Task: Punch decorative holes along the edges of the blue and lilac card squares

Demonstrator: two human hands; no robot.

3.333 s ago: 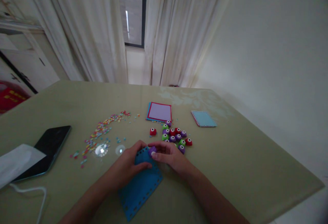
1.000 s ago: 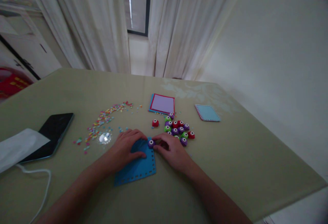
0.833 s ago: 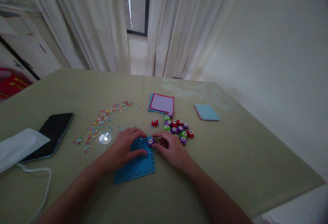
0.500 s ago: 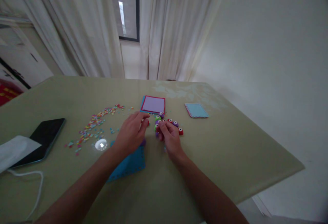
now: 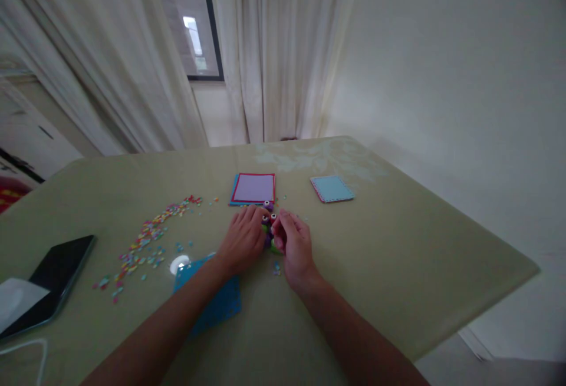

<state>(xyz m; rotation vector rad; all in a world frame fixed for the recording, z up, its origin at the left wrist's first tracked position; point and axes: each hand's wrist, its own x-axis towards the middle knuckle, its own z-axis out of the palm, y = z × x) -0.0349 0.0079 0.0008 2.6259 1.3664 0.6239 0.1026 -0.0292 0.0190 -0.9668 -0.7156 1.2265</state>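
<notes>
A cluster of small rounded pieces with googly eyes lies on the table between my two hands: a purple one [image 5: 267,205], a red one [image 5: 273,218] and a green one [image 5: 276,248] show, others are partly covered. From the left, my left hand [image 5: 244,237] curls its fingers against the cluster. My right hand [image 5: 294,243] closes in from the other side, fingers bent and thumb side up, pressed to the pieces. Its fingertips are partly hidden. Under my left forearm is a blue felt square [image 5: 221,300] with holes along its edge.
Behind the cluster lies a lilac felt square with red border [image 5: 254,187]; a light blue stitched square [image 5: 332,188] is to its right. Tiny colourful bits [image 5: 150,233] are scattered at left, near a dark tablet [image 5: 57,274] with white paper [image 5: 20,300]. A wall stands right.
My hands have come closer together around the eyed pieces. Red and purple pieces that lay spread beyond my right hand no longer show there. The view has shifted slightly.
</notes>
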